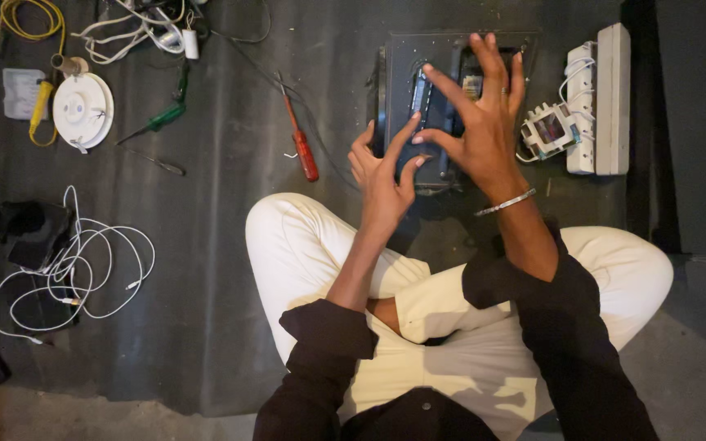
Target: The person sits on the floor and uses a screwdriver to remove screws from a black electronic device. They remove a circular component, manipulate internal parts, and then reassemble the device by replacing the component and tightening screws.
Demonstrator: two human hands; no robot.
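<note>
Dark grey matting (pixel 230 269) covers the floor where we sit cross-legged, and everything lies within arm's reach around our knees. Straight ahead sits the dark electrical box (pixel 398 65), flat on the mat just past our legs, so both hands can work over it from above. Our left hand (pixel 382 175) rests at its near left corner, fingers loosely curled against the edge and thumb raised, seemingly steadying it rather than gripping. Our right hand (pixel 484 122) hovers over the middle with fingers spread wide apart, holding nothing; whether the tips touch the parts beneath we cannot tell. The box looks like a black, square, open-faced housing with blue and metallic parts showing between our fingers. Just right lie a small white component (pixel 551 131) and a white power strip (pixel 610 98). A red-handled screwdriver (pixel 301 139) lies to the left, a green one (pixel 157 122) and a white round fitting (pixel 83 110) farther off, white cable (pixel 75 261) coiled near our left knee.
</note>
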